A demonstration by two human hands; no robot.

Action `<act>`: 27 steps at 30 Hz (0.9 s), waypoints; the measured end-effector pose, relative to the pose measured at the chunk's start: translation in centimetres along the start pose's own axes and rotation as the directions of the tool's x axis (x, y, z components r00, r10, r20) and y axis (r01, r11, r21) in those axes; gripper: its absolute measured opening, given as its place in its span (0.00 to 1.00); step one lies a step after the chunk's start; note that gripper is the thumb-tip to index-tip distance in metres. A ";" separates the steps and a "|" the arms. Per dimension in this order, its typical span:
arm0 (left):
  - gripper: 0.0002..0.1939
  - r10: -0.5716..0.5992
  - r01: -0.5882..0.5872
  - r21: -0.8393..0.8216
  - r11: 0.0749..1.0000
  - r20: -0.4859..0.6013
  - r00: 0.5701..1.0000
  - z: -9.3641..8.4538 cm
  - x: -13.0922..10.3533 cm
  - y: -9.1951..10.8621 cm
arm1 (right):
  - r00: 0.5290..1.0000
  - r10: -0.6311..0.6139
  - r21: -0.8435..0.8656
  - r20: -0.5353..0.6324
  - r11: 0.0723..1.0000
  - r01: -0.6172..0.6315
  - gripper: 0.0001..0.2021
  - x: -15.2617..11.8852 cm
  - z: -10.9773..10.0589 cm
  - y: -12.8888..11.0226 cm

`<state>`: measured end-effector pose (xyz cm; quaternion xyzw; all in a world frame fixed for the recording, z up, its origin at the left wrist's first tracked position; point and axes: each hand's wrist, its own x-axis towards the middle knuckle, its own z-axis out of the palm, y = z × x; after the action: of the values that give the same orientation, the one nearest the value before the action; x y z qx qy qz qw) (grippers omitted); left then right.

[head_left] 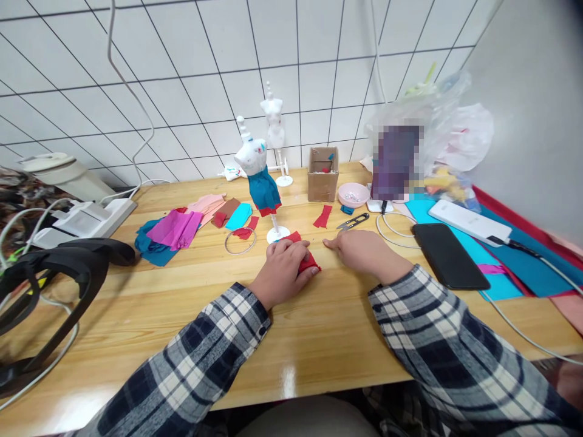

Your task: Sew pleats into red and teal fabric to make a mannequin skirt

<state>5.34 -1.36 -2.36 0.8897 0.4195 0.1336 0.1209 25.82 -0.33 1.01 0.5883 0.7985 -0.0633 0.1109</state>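
Observation:
My left hand (283,267) is closed over a red fabric piece (308,261), its fingers bent across the top and the thumb along the near edge. To its right, my right hand (364,250) rests low on the table with one finger pointing left towards the cloth. Its other fingers are curled under; whatever may be in them is hidden. Just beyond the left hand stands a small white dress form (253,156) wearing a teal skirt (264,189) with a red hem. Thread snips (353,222) lie beyond my right hand, near a red scrap (323,216).
A second dress form (274,121), a cardboard box (323,185) and a pink bead bowl (353,195) stand behind. Fabric scraps (175,229) and a metal ring (240,241) lie left. At right are a phone (449,255), a power bank (469,222) and cables; a black headset (68,297) sits left.

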 end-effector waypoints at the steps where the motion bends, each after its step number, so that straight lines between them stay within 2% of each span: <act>1: 0.13 -0.008 0.008 0.001 1.000 -0.005 1.000 0.0 0.0 -0.1 | 1.000 -0.001 -0.004 0.026 1.000 0.001 0.21 -0.1 -0.1 0.0; 4: 0.13 -0.018 0.018 0.003 1.000 -0.009 1.000 -0.1 0.0 -0.2 | 0.999 0.009 -0.031 0.051 0.999 -0.007 0.22 -0.3 -0.5 -0.4; 10: 0.14 0.011 -0.011 0.010 1.000 0.002 1.000 0.0 0.0 -0.2 | 1.000 -0.027 -0.057 -0.010 0.998 0.026 0.20 -0.4 -0.4 -1.0; 14: 0.14 0.019 -0.019 0.017 1.000 -0.004 1.000 0.2 -0.1 -0.1 | 1.000 -0.029 -0.063 0.006 0.998 0.030 0.17 -0.1 -0.6 -1.1; 18: 0.12 0.039 -0.040 0.032 0.999 0.015 0.999 0.2 -0.1 0.4 | 0.997 -0.053 -0.056 -0.056 0.997 0.050 0.17 0.3 -0.4 -1.4; 21: 0.12 0.066 -0.067 0.043 0.997 0.036 0.997 0.2 -0.2 0.7 | 0.994 -0.050 0.015 -0.102 0.999 0.052 0.18 0.6 0.6 -0.2; 25: 0.12 0.067 -0.069 0.047 0.997 0.035 0.997 0.2 -0.3 0.5 | 0.995 -0.053 0.190 -0.087 0.979 0.069 0.23 1.1 2.0 2.5; 27: 0.12 0.063 -0.064 0.041 0.997 0.025 0.998 0.2 -0.2 0.4 | 0.994 -0.058 0.215 -0.087 0.974 0.076 0.24 1.1 2.3 3.1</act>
<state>5.52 -1.80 -2.48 0.9064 0.3922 0.1180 0.1031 28.71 1.12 -1.38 0.5717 0.8099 -0.1306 0.0112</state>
